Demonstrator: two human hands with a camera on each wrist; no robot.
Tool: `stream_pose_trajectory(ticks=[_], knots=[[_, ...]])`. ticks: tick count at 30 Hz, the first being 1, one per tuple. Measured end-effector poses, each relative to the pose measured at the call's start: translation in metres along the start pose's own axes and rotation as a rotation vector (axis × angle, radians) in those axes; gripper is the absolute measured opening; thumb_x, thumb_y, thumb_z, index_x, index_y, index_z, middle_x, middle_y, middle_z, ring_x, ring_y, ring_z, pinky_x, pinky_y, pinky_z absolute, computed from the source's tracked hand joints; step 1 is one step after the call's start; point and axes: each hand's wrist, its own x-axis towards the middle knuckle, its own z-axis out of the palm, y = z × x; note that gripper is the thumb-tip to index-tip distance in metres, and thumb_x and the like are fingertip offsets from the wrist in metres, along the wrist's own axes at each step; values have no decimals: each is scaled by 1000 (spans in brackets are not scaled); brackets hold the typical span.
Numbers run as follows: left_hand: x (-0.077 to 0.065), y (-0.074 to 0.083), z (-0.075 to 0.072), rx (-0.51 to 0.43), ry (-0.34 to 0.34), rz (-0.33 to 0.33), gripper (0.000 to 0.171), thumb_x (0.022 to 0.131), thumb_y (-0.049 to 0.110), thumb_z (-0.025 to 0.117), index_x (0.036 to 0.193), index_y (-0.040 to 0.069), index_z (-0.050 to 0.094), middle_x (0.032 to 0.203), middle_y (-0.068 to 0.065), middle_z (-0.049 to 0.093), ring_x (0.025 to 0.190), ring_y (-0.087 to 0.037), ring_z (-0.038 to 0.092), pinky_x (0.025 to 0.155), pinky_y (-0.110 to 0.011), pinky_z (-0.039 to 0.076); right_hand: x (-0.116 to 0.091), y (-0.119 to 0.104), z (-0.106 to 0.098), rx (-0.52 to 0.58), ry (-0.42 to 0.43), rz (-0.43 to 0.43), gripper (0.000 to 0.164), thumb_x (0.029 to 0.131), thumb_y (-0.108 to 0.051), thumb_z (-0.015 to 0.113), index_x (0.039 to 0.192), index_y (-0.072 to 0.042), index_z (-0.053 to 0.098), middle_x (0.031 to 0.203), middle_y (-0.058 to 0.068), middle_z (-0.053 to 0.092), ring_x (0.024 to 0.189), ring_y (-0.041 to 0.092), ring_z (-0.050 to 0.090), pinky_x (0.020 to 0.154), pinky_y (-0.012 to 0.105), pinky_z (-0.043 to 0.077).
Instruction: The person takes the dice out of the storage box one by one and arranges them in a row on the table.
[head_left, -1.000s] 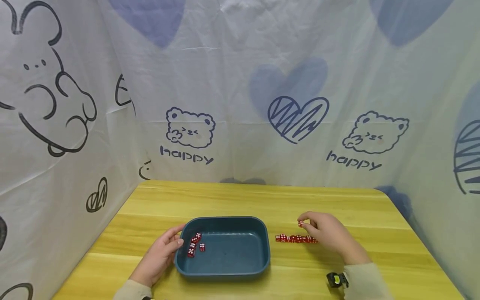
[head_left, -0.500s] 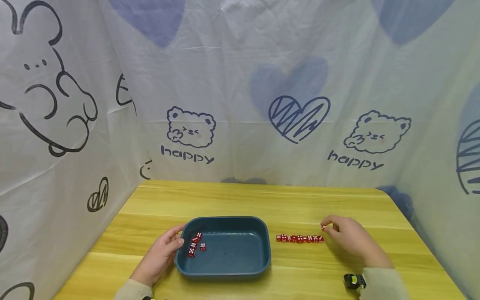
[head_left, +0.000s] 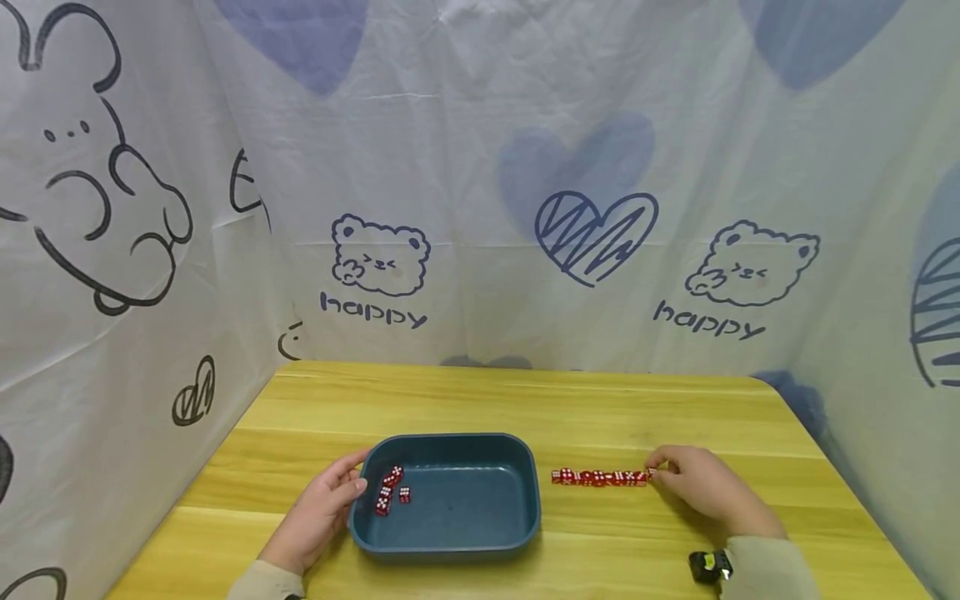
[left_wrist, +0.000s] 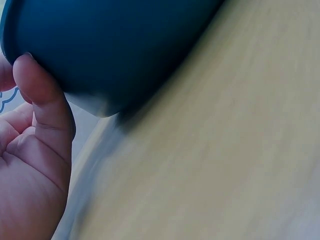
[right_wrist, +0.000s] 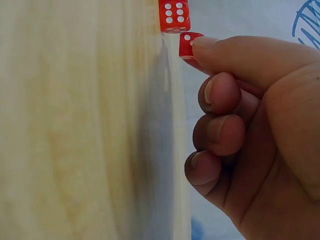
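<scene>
My right hand (head_left: 701,486) pinches a red die (right_wrist: 187,46) between thumb and index finger, at the right end of a row of red dice (head_left: 598,478). In the right wrist view the held die is close beside the row's end die (right_wrist: 175,16), which shows six white pips. My left hand (head_left: 321,506) grips the left rim of a dark teal tray (head_left: 450,550), thumb over the edge and fingers outside. Inside the tray, near its left wall, lie several red dice (head_left: 384,498). The left wrist view shows the thumb (left_wrist: 42,92) against the tray's wall (left_wrist: 115,45).
The yellow wood-grain table (head_left: 480,400) carries the tray and the row, which starts just right of the tray. A white printed cloth (head_left: 465,167) hangs behind the table and along both sides.
My right hand has moved right along the row with its die, then lowered it to the row's right end. The left hand and the tray have stayed in place.
</scene>
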Motion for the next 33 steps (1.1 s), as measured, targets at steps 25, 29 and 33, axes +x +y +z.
stream_pose_trajectory(ticks=[25,29,33], knots=[[2,-2,-1,8,18,-23,57,103,11,55,154,0,33,107,-16,52,83,-18,57,64,-25,51,-2,-5,4,49,-28,63,15,94,-18,71,108,-19,72,88,-4,61,77,17,52,71,39,45],[2,-1,-1,12,31,-42,57,103,12,56,154,1,34,109,-16,52,86,-20,57,67,-26,51,-1,-10,3,83,-20,70,22,94,-16,69,116,-18,72,80,-1,58,72,18,50,66,36,43],[0,-2,-1,8,32,-28,58,103,13,57,154,1,34,109,-16,52,87,-19,57,68,-26,52,1,-18,4,104,-8,44,29,94,-16,69,123,-16,70,75,1,54,65,18,48,58,32,41]])
